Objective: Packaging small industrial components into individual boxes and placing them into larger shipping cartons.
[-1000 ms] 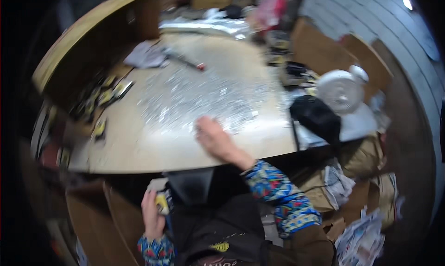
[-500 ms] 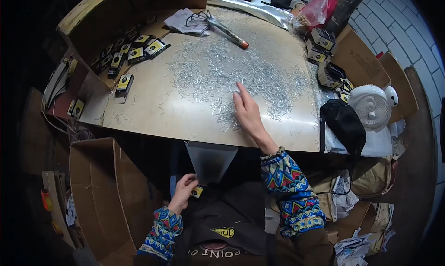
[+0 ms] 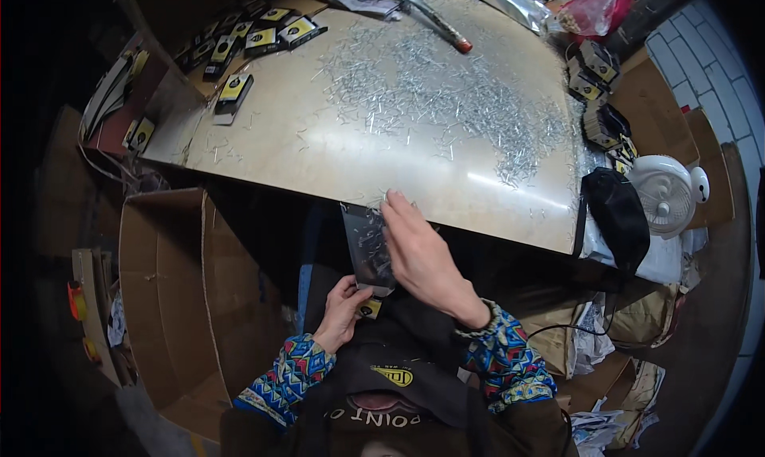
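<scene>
My left hand (image 3: 338,317) grips a small yellow-and-black cardboard box (image 3: 370,308) at the lower mouth of a grey metal chute (image 3: 356,238). The chute slopes down from the table's front edge, with several thin silvery metal pieces in it. Over the chute's right side is my right hand (image 3: 424,258), fingers stretched out and close together, gripping nothing. A wide scatter of the same short wire-like metal pieces (image 3: 454,98) covers the middle of the tabletop (image 3: 319,166). How full the box is cannot be seen.
A small rake-like tool (image 3: 434,23) lies beyond the metal pieces. Similar boxes (image 3: 261,39) pile up at the back left, and one box (image 3: 233,93) lies apart. A white fan (image 3: 663,194) and black pouch (image 3: 613,222) are at right; an open carton (image 3: 167,298) stands lower left.
My right hand has come back from the scattered pieces to the chute, and metal pieces now lie in the chute. My left hand still holds the box at its mouth. The view has shifted.
</scene>
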`<state>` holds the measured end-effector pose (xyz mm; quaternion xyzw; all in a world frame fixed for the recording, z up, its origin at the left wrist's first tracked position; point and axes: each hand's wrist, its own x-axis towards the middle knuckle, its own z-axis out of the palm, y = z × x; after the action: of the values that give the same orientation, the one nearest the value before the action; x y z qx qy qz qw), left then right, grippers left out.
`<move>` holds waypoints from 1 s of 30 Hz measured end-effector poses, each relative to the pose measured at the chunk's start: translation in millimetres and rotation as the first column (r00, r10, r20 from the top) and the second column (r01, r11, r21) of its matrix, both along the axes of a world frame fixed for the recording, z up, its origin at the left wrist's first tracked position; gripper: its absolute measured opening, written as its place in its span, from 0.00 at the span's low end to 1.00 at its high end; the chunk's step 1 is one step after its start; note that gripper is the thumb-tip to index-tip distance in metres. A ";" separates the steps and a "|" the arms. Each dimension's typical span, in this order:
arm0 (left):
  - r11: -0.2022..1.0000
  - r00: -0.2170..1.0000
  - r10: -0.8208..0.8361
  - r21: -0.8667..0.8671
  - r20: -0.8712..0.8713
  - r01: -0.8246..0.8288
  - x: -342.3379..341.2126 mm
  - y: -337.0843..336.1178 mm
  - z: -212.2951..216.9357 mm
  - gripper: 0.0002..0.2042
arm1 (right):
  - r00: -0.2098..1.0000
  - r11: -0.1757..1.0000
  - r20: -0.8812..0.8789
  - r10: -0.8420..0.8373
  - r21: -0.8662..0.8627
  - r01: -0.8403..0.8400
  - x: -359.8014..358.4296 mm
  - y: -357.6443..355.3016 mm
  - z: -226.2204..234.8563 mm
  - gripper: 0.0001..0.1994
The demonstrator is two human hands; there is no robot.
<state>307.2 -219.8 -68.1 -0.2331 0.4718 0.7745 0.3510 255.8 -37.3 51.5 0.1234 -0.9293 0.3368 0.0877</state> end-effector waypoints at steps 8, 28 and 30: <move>0.997 0.998 -0.051 0.050 -0.034 0.053 5.5 -6.3 8.0 0.18 | 0.992 0.992 0.064 0.104 -0.080 -0.099 13.6 10.8 -10.1 0.17; 0.632 0.490 -0.538 -0.713 -0.686 -0.303 14.8 -28.0 16.4 0.40 | 0.977 0.932 -0.091 0.192 -0.296 -0.211 66.8 -9.4 -61.5 0.08; 0.627 0.442 -0.569 -0.714 -0.693 -0.312 4.7 -23.7 20.4 0.41 | 0.975 0.944 -0.205 0.081 -0.297 -0.141 67.4 -12.5 -59.5 0.10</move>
<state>311.9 -243.5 -47.7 0.1244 0.8782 0.4615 -0.0179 323.3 -49.8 -8.0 0.1920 -0.8438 0.4696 0.1748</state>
